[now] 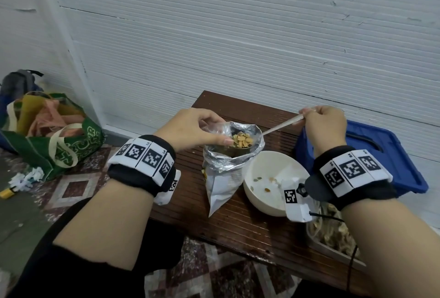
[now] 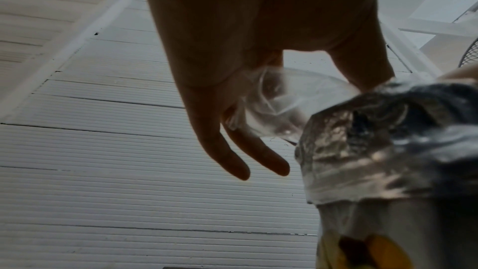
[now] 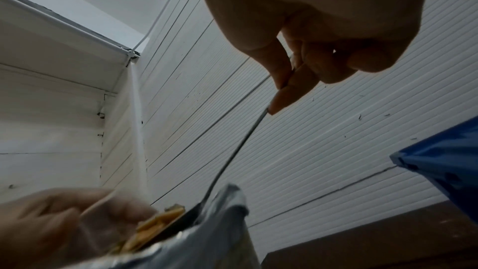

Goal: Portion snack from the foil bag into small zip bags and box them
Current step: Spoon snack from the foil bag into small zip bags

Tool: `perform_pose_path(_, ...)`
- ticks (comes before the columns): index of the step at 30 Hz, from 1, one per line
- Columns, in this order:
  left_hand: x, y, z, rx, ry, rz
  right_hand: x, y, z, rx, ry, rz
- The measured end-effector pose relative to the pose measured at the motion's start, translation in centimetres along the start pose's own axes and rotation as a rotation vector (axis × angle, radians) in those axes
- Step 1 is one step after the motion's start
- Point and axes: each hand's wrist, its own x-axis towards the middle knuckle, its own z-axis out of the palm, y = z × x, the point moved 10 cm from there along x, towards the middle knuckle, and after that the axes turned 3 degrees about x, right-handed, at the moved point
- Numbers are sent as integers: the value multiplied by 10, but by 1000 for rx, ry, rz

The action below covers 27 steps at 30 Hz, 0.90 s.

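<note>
A silver foil bag [image 1: 226, 166] stands open on the dark wooden table [image 1: 238, 221]. My left hand [image 1: 204, 131] pinches a small clear zip bag [image 1: 215, 128] at the foil bag's left rim; in the left wrist view the zip bag [image 2: 271, 105] is crumpled between thumb and fingers beside the foil bag [image 2: 388, 140]. My right hand [image 1: 319, 119] grips the handle of a long spoon [image 1: 281, 126] whose bowl, heaped with yellow-brown snack [image 1: 241, 141], hovers over the foil bag's mouth. In the right wrist view the spoon [image 3: 232, 159] runs down to the snack [image 3: 160, 222].
A white bowl [image 1: 262, 193] with a few snack bits sits right of the foil bag. A blue plastic box [image 1: 381, 155] stands at the table's right, against the white wall. A metal tray [image 1: 333, 243] with filled bags lies under my right forearm. A green tote bag [image 1: 59, 140] sits on the floor.
</note>
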Motion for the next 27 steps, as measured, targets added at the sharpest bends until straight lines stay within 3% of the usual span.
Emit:
perform_pose_path(6,2,1,0,10,18,9,6,-18,-15,24,22,-36)
perform_pose_path(15,3,8,18,32,35,21,-11,-30,13,77,-26,-88)
perform_pose_path(21,5,13,16,18,178,72,-32,-59,25,270,-112,-267)
perform_pose_path(27,1,17,3,-59,213,73,-34,-72,-2,437,-10,-385)
